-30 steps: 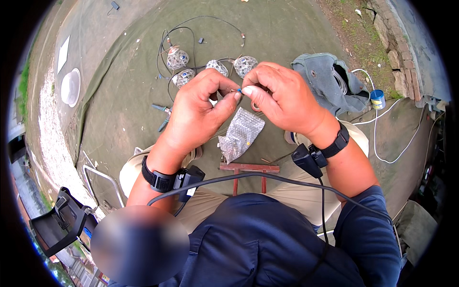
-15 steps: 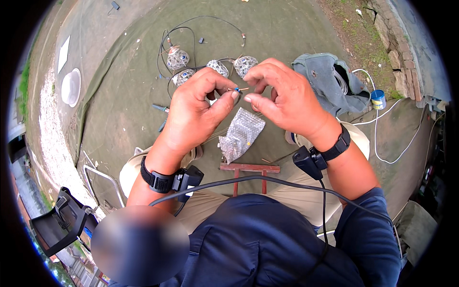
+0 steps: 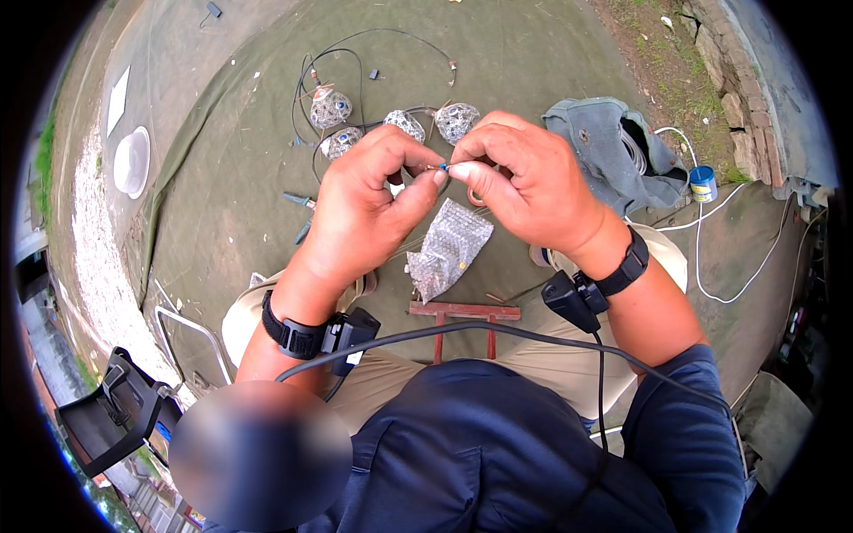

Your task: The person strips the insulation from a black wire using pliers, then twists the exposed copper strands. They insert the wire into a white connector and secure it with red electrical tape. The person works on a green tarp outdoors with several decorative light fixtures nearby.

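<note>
Above the bubble-wrap packet (image 3: 451,247), my two hands meet at the fingertips. A thin wire (image 3: 443,166) with blue insulation and a bare coppery end is pinched between thumb and forefinger of my left hand (image 3: 360,204). My right hand (image 3: 542,191) is closed too, its thumb and forefinger on the wire's bare end. Just beyond my hands lie several round, silvery mesh balls with blue spots, one of them a mesh ball (image 3: 330,108) at the far left of the cluster. Black cable (image 3: 391,32) loops around them. A roll of tape (image 3: 477,197) is partly hidden under my right hand.
Tools with dark teal handles (image 3: 303,233) lie left on the green ground sheet (image 3: 240,204). A red wooden frame (image 3: 464,311) stands between my legs. To the right are a grey-blue bag (image 3: 604,151) holding coiled wire and a blue tin (image 3: 702,184) with white cord.
My right hand has come left and its fingertips have closed on the bare wire end. The left hand keeps its pinch, almost still.
</note>
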Action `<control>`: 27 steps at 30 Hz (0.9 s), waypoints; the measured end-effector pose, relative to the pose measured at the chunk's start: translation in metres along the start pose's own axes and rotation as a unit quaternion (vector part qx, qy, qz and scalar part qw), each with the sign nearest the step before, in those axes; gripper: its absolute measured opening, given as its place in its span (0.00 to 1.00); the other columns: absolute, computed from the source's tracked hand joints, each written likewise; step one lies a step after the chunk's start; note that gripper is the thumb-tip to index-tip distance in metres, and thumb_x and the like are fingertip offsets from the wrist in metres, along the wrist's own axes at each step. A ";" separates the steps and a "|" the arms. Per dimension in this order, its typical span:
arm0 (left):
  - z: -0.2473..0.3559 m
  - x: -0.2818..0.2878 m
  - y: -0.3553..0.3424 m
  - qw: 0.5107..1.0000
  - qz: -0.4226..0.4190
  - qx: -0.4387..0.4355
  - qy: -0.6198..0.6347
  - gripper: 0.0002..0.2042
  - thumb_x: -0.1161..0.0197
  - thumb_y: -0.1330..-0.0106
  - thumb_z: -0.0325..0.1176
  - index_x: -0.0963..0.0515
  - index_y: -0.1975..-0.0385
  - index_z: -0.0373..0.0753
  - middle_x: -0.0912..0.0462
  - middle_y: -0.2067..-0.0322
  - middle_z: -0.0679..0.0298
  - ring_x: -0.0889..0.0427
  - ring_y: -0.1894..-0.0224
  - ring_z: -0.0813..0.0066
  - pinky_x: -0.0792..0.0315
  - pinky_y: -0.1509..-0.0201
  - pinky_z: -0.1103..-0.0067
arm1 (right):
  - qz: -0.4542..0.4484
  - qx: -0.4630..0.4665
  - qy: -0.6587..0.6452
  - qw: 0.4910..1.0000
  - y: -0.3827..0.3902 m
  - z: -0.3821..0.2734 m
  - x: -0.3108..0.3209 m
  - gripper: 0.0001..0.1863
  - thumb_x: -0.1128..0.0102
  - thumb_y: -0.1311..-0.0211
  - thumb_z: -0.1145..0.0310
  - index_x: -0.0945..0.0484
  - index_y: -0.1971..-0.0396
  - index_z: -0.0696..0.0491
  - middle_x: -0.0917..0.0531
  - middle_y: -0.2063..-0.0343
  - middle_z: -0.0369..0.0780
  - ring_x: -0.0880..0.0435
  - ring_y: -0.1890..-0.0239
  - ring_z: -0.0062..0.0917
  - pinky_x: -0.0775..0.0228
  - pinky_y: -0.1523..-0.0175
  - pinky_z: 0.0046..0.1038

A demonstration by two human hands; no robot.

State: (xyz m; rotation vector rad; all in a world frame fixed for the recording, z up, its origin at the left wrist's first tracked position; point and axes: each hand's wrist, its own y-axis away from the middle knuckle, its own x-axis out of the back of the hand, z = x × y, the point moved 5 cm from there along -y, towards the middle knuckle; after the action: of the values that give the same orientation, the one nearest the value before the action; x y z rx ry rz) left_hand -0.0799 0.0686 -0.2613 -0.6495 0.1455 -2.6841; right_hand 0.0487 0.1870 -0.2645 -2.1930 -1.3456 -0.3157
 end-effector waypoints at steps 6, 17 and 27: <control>0.012 -0.005 -0.001 0.974 0.012 -0.157 -0.161 0.11 0.32 0.52 0.20 0.23 0.69 0.38 0.23 0.72 0.61 0.21 0.68 0.58 0.26 0.67 0.68 | -0.055 -0.426 -0.463 0.776 0.020 0.025 -0.032 0.09 0.43 0.32 0.65 0.22 0.71 0.54 0.25 0.80 0.33 0.24 0.82 0.17 0.41 0.81 0.21; 0.001 -0.001 -0.001 0.998 0.014 -0.039 -0.054 0.07 0.32 0.46 0.21 0.21 0.69 0.36 0.21 0.71 0.60 0.21 0.69 0.62 0.27 0.66 0.72 | -0.035 -0.263 -0.178 0.947 0.012 0.024 -0.010 0.09 0.39 0.33 0.65 0.22 0.69 0.55 0.24 0.78 0.35 0.22 0.80 0.19 0.33 0.77 0.25; -0.006 -0.001 0.001 0.998 -0.003 0.069 0.000 0.04 0.32 0.41 0.25 0.20 0.68 0.36 0.22 0.72 0.63 0.22 0.70 0.72 0.29 0.68 0.78 | 0.041 0.130 0.133 0.982 0.001 -0.009 0.002 0.16 0.31 0.50 0.80 0.20 0.60 0.51 0.19 0.67 0.38 0.18 0.76 0.26 0.27 0.73 0.26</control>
State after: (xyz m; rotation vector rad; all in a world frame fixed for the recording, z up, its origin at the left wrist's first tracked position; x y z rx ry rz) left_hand -0.0815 0.0679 -0.2669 -0.6072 -0.0417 -2.6722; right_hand 0.0515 0.1827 -0.2569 -1.9075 -1.0826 -0.3656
